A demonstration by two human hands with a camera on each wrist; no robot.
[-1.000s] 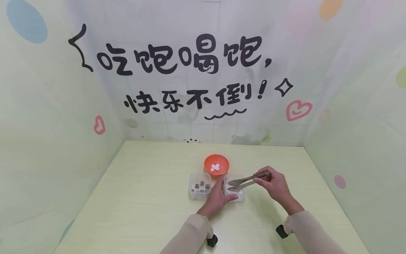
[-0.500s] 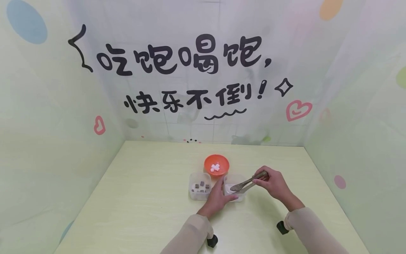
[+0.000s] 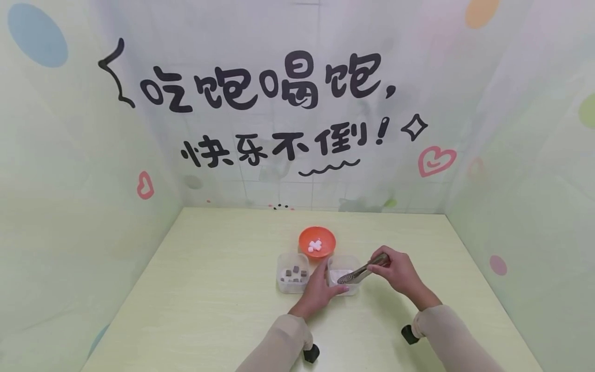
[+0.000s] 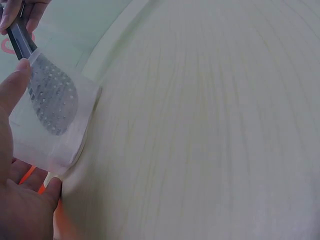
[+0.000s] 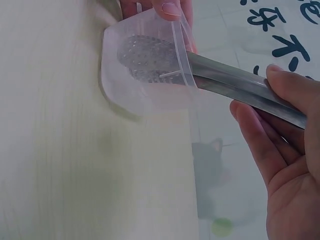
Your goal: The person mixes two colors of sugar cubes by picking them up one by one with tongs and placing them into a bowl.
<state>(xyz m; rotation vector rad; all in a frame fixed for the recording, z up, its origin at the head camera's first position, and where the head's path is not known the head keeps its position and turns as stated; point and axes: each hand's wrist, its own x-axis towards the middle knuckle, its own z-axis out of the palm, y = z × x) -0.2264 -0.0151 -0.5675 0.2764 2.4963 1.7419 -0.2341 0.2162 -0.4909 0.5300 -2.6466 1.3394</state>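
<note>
My right hand (image 3: 400, 268) pinches a pair of metal tongs (image 3: 364, 268) between thumb and fingers. Their perforated heads (image 5: 150, 55) lie close together inside a clear plastic container (image 5: 117, 90), seen through its wall in both wrist views. Whether anything sits between the heads I cannot tell. Steadying that container (image 3: 344, 260) is my left hand (image 3: 317, 293), thumb along the near side and fingers around the left side. A second clear container (image 3: 293, 258) with several small dark cubes (image 3: 296, 269) stands just left of this hand.
Behind the two containers stands an orange bowl (image 3: 325, 235) holding several white pieces (image 3: 315, 245). All of it rests on a pale yellow table (image 3: 209, 289). Printed walls (image 3: 251, 191) enclose the table at the back and both sides.
The tongs have dipped lower into the right container and their arms have come together. My right hand has shifted slightly left. The left hand stays in place on the container.
</note>
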